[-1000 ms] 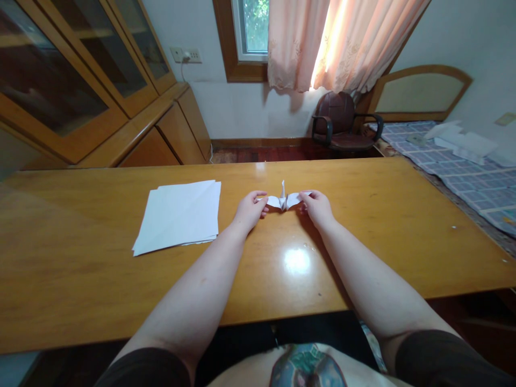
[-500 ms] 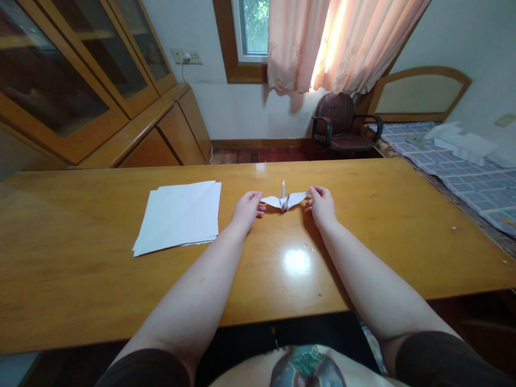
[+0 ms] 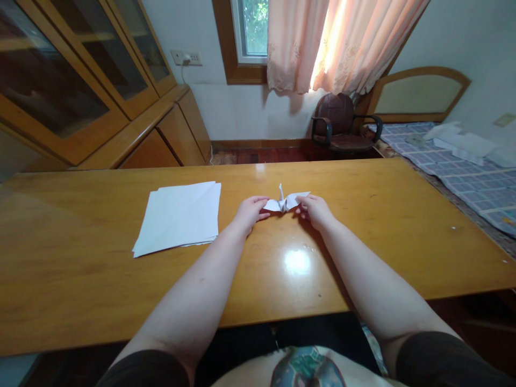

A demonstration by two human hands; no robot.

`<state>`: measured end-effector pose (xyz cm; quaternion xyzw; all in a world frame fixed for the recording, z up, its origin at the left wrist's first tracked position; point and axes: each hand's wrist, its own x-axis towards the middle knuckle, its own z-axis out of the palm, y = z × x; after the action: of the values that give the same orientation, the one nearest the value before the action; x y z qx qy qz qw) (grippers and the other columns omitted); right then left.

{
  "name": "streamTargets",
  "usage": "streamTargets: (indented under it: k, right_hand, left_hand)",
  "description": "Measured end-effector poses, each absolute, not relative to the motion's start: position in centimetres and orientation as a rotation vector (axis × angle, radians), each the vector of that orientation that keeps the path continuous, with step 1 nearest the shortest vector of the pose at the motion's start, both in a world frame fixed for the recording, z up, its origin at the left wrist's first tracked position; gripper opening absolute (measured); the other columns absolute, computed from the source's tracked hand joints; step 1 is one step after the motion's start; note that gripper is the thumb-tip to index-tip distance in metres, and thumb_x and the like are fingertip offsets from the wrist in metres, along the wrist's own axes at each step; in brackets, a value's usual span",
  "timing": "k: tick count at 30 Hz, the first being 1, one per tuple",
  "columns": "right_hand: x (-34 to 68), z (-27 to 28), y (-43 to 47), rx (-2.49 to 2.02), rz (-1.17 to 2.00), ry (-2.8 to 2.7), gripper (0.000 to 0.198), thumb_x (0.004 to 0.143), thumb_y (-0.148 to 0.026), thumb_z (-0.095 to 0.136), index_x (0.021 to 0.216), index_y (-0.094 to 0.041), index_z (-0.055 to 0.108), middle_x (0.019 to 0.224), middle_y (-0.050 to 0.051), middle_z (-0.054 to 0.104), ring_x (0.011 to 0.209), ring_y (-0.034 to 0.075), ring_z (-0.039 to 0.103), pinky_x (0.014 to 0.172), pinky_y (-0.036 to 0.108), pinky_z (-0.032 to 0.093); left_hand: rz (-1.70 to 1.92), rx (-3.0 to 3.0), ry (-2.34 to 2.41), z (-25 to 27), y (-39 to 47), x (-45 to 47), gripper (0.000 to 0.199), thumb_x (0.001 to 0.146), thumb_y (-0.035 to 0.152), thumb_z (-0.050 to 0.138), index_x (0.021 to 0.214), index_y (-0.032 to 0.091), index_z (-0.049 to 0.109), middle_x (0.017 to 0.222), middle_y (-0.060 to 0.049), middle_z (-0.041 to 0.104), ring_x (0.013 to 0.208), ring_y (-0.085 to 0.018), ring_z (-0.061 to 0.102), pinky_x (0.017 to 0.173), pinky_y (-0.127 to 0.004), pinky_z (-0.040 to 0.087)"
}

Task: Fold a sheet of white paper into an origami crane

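Note:
A white paper crane is between my hands near the middle of the table, its wings spread to both sides and one thin point sticking up. My left hand pinches the left wing near its tip. On the other side, my right hand has its fingers closed on the right wing, whose tip shows beyond the fingertips. The crane's underside is at or just above the tabletop; I cannot tell which.
A stack of white paper sheets lies on the wooden table to the left. Beyond the far edge are a brown armchair, a wooden cabinet and, at right, a bed.
My right hand has shifted left along the wing, closer to the crane's body. My left hand has moved slightly right and nearer. The crane has tilted a little.

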<state>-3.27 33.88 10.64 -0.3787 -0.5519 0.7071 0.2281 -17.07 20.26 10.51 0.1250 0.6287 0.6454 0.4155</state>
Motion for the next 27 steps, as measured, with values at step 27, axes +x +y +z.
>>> streamTargets:
  k: [27]
  right_hand:
    - [-3.09, 11.28, 33.91, -1.068, 2.471, -1.079, 0.005, 0.085, -0.014, 0.052, 0.083, -0.014, 0.057, 0.059, 0.0, 0.056, 0.041, 0.005, 0.044, 0.027, 0.01, 0.025]
  left_hand:
    - [1.727, 0.093, 1.062, 11.07, 19.95, -17.05, 0.02, 0.082, 0.008, 0.052, 0.1, 0.011, 0.061, 0.096, -0.01, 0.068, 0.076, -0.011, 0.067, 0.067, -0.02, 0.056]
